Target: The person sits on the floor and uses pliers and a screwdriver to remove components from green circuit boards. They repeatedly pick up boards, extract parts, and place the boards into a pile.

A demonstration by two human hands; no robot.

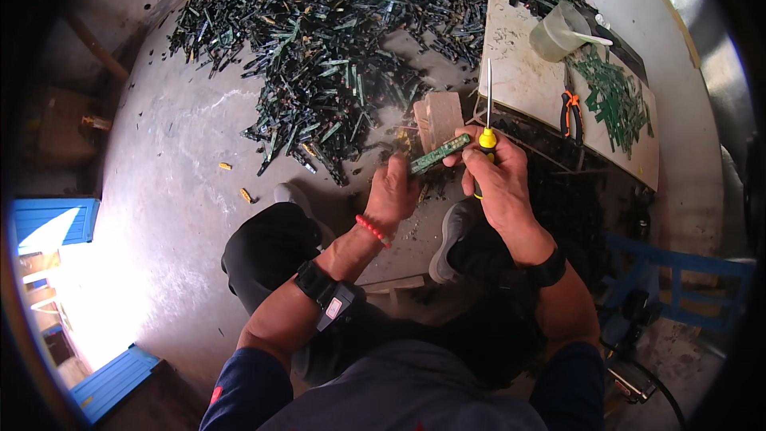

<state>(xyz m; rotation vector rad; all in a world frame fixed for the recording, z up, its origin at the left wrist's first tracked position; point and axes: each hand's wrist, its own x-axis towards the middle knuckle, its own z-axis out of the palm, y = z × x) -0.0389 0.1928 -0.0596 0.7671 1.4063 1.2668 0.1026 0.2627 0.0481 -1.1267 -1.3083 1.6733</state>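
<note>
Facing a heap of dark strips [311, 56] beyond my left hand [392, 191], seemingly yet to do, I pinch a green strip [439, 155] there, its other end at my right hand [503, 183], curled round a yellow-black screwdriver [487, 138], with a smaller pile of green pieces [613, 100] farther right, apparently done.

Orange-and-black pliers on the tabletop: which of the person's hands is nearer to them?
Right. The right hand is below and left of the pliers in the picture; the left hand is farther left.
</note>
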